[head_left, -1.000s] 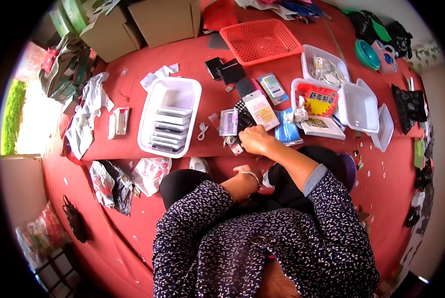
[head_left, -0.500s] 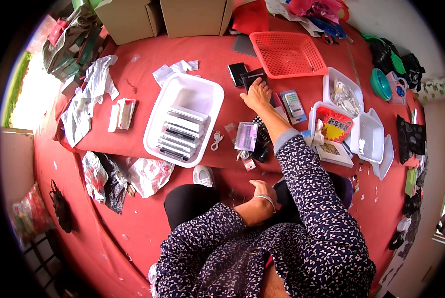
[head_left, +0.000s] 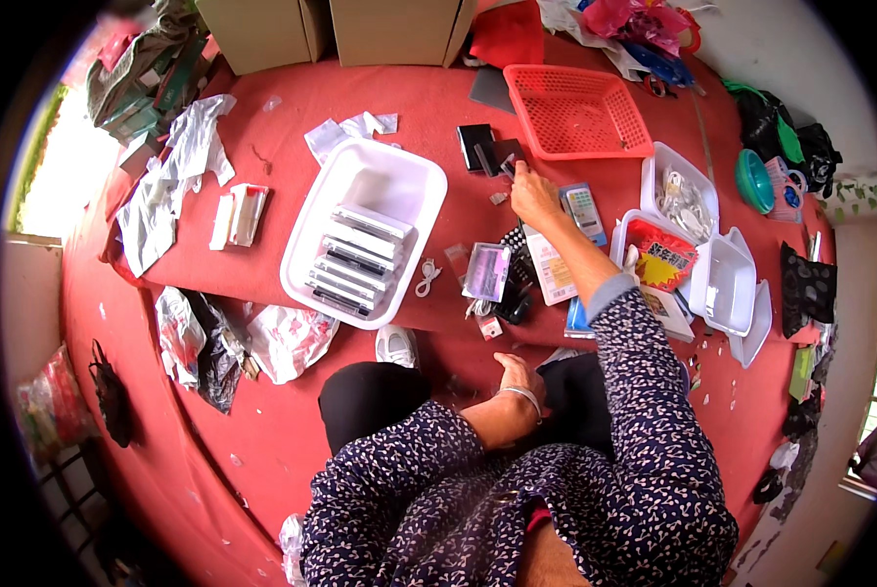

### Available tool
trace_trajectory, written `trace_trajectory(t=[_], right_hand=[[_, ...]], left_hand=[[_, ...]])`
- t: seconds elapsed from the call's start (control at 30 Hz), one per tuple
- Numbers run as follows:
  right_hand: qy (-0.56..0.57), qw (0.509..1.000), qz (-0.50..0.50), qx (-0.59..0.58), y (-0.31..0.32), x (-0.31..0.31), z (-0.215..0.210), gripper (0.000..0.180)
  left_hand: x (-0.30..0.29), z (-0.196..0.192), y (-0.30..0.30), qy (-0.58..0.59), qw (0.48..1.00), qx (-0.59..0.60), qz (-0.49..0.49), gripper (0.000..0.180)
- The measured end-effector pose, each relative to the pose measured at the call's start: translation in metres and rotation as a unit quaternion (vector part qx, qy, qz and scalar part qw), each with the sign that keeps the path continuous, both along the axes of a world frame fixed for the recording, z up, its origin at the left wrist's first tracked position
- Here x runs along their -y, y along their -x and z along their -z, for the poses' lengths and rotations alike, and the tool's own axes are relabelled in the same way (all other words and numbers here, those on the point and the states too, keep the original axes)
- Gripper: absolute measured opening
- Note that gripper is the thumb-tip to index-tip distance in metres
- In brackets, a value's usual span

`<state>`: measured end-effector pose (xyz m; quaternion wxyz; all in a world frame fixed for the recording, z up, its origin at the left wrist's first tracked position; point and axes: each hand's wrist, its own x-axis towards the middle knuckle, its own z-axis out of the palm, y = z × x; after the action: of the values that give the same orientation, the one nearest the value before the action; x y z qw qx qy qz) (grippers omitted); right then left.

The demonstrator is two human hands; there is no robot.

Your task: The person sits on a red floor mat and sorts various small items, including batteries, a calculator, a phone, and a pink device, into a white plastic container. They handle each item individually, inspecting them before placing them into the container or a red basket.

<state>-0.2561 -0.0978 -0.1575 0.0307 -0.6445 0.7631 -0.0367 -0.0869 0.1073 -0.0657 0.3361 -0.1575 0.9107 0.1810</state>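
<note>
My right hand (head_left: 536,194) reaches forward over the red cloth. Its fingers are closed at the near edge of a small black flat item (head_left: 508,153), whose kind I cannot make out. Beside that item, to the left, lies another black flat item (head_left: 472,139). A calculator-like device in a package (head_left: 582,210) and a pink-and-white printed card (head_left: 554,271) lie close to the right wrist. My left hand (head_left: 519,380), with a bracelet at the wrist, rests in my lap, thumb apart from the fingers, holding nothing visible.
At left centre stands a white tub (head_left: 433,196) with several flat clear-and-black cases in a row. A red mesh basket (head_left: 644,142) stands at the far right, with white containers (head_left: 727,279) below it. A white cable (head_left: 427,278) and a clear boxed item (head_left: 486,271) lie nearer.
My right hand has drawn back and slightly right, from on top of the black flat items to their near edge. The printed card now shows more fully. My left hand stays put.
</note>
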Motion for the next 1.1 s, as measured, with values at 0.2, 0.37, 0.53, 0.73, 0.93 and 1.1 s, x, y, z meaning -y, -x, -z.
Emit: trace_trajectory(t=[0.2,0.37,0.53,0.73,0.93,1.1], right_hand=[[0.075,0.851,0.157,0.495,0.041,-0.034,-0.053,0.020],[0.048,0.624,0.187,0.757,0.033,-0.071,-0.117,0.021],[0.079,0.626,0.220,0.744,0.008,-0.103,-0.144,0.019],[0.103,0.683,0.202,0.694,-0.003,-0.117,-0.154,0.022],[0.111,0.603,0.168,0.772,-0.024,-0.125,-0.174,0.019],[0.087,0.583,0.141,0.796,-0.026,-0.129,-0.179,0.020]], left_hand=[[0.010,-0.010,0.000,-0.027,1.000,-0.009,-0.011,0.036],[0.037,-0.013,-0.002,0.073,0.990,-0.111,-0.036,0.025],[0.054,-0.006,0.000,0.101,0.940,-0.279,-0.168,0.023],[0.080,-0.020,0.005,-0.151,0.811,-0.396,-0.404,0.039],[0.098,-0.032,0.002,-0.564,0.311,-0.443,-0.623,0.026],[0.111,-0.031,-0.002,-0.593,0.151,-0.483,-0.627,0.015]])
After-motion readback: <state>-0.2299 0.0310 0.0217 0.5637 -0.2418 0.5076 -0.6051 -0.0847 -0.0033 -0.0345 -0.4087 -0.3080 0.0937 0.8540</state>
